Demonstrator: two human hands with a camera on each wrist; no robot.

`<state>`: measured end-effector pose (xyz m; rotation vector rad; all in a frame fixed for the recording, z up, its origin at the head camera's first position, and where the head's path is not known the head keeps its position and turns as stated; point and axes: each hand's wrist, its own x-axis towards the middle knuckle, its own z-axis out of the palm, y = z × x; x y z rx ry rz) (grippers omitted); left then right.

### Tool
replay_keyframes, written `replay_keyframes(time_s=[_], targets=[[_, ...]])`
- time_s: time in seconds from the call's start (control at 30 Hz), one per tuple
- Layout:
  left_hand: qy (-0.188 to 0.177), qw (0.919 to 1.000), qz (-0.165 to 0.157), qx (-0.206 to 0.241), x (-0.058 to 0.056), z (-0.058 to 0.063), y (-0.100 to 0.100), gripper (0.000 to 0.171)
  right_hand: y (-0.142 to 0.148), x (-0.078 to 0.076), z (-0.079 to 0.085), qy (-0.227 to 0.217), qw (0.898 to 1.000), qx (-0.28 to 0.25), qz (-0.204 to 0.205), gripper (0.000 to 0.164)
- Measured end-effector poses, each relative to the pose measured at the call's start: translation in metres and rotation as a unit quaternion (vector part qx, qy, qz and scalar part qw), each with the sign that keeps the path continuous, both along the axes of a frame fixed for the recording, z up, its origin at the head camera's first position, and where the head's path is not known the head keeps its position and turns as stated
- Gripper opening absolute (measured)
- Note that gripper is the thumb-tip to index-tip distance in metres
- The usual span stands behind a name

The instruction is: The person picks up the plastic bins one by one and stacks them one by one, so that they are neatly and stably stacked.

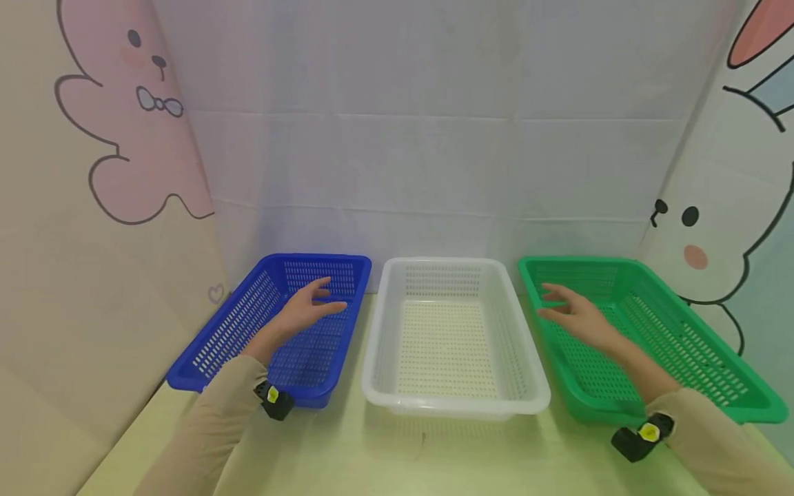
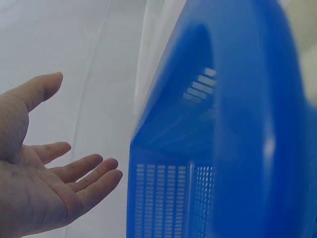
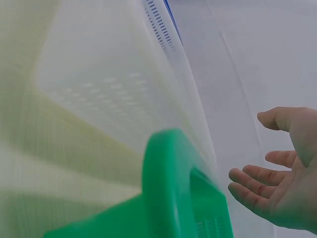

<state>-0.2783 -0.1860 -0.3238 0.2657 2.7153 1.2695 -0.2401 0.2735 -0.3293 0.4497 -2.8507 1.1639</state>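
Note:
My left hand [image 1: 302,311] hovers over the blue basket [image 1: 356,331], its fingers spread loosely and nothing in them. In the left wrist view the same hand [image 2: 54,168] shows an open palm beside the blue rim. Over the green basket [image 1: 688,344], my right hand [image 1: 577,315] hangs with relaxed fingers, also holding nothing. The right wrist view has that hand [image 3: 282,173] to the right of the green rim, palm showing. Between the two stands a white basket [image 1: 455,406], with only its slotted floor and walls visible inside.
All three baskets stand side by side on a pale yellow-green table [image 1: 335,455]. A white cloth backdrop [image 1: 428,158] rises behind them. Side panels carry a pink bear print [image 1: 133,138] on the left and a white rabbit print [image 1: 726,200] on the right.

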Motion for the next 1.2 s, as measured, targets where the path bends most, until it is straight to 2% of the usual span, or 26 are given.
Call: replay_keyframes(time_s=[0.2,0.33,0.6,0.77,0.93,1.2], targets=[[-0.019,0.9989,0.026,0.035,0.007,-0.006,0.013,0.076,-0.007,0.002,-0.005,-0.009,1.0,-0.025,0.006,0.064],[-0.018,0.9981,0.023,0.054,0.011,-0.012,0.021,0.074,-0.013,0.003,-0.009,-0.013,0.999,-0.042,0.01,0.064],[-0.015,0.9944,0.021,0.103,0.017,-0.022,0.038,0.073,-0.027,0.006,-0.013,-0.045,0.999,-0.031,0.005,0.065],[-0.017,0.9925,0.021,0.119,0.022,-0.025,0.05,0.076,-0.037,0.012,-0.013,-0.085,0.995,-0.055,0.001,0.07],[-0.023,0.9896,0.027,0.14,0.025,-0.033,0.058,0.08,-0.042,0.014,-0.018,-0.116,0.989,-0.09,-0.026,0.073],[-0.028,0.9874,0.047,0.148,0.035,-0.041,0.069,0.083,-0.046,0.017,-0.024,-0.122,0.985,-0.123,-0.028,0.071]])
